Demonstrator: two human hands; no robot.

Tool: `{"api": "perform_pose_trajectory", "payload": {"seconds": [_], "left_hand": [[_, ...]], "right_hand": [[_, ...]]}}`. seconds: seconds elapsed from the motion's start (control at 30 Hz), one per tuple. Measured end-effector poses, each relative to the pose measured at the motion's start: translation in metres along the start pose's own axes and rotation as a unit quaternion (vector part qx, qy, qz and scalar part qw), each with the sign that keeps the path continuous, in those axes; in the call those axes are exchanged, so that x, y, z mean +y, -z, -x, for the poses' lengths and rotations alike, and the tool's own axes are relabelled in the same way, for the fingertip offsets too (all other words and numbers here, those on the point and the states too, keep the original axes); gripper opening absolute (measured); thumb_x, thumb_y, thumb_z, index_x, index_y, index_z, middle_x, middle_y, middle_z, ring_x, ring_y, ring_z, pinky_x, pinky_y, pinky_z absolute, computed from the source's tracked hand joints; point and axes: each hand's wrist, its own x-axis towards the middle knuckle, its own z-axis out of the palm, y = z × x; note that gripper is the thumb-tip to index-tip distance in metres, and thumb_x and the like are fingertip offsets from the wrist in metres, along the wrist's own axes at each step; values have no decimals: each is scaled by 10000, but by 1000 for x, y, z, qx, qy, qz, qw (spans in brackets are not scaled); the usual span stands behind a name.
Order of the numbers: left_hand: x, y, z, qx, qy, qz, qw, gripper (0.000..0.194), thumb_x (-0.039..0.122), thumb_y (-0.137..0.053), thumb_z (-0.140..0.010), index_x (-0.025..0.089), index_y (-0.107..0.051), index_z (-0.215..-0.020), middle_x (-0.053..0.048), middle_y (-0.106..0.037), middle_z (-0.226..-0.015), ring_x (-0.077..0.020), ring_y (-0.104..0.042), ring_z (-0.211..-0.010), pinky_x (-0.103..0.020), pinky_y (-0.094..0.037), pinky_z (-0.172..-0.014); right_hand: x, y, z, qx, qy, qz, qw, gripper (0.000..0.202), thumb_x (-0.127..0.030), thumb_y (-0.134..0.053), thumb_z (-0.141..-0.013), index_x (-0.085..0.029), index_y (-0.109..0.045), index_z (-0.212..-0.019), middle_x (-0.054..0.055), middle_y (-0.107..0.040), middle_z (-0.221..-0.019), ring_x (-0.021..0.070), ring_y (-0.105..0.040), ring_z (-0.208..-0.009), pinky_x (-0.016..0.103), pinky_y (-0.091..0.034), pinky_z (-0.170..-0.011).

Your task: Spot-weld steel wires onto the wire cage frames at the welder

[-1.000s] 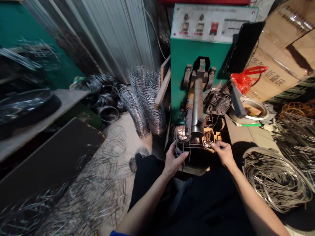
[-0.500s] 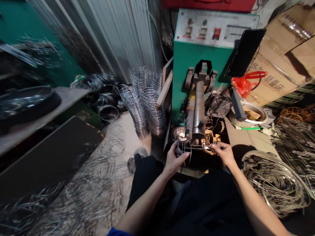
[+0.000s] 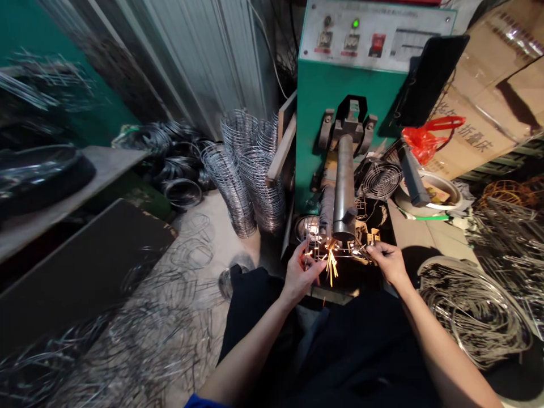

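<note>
My left hand (image 3: 301,275) grips a small wire frame (image 3: 312,241) at its side, just below the welding machine's cylinder (image 3: 345,187). Thin wire runs from there across to my right hand (image 3: 387,262), whose fingers are pinched on its far end. Orange sparks (image 3: 332,265) spray downward between my hands, under the tip of the cylinder. A green light (image 3: 356,23) glows on the panel of the green machine (image 3: 317,102). The exact contact point is hidden by glare.
Stacks of wire rings (image 3: 261,181) stand left of the machine. Loose wire pieces (image 3: 148,328) lie on the floor. At the right are a white bowl (image 3: 454,201), a bundle of wires (image 3: 476,311) and a cardboard box (image 3: 488,107). A dark board (image 3: 89,266) leans at left.
Sparks have appeared between my hands, and the green panel light has come on. The view has shifted slightly. Both hands keep their hold on the wire.
</note>
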Motion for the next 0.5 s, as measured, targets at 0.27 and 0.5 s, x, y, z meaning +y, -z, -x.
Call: {"api": "perform_pose_trajectory", "payload": {"seconds": [0.27, 0.5], "left_hand": [[16, -1, 6, 21, 19, -54, 998, 792, 392, -826, -683, 157, -497, -1365, 59, -577, -685, -63, -507, -438, -188, -451, -437], [9, 0, 0, 30, 14, -109, 994, 754, 355, -831, -690, 227, -528, -1369, 29, -631, -809, -77, -566, -532, -199, -511, -524]], "right_hand": [[-9, -6, 8, 29, 16, 48, 998, 490, -561, -662, -800, -199, -458, -539, -30, -419, -554, 125, -389, -574, 274, -333, -587], [60, 97, 44, 82, -142, 325, 931, 358, -507, -683, -834, -189, -625, -988, 76, -635, -1046, 180, -584, -926, 280, -415, -838]]}}
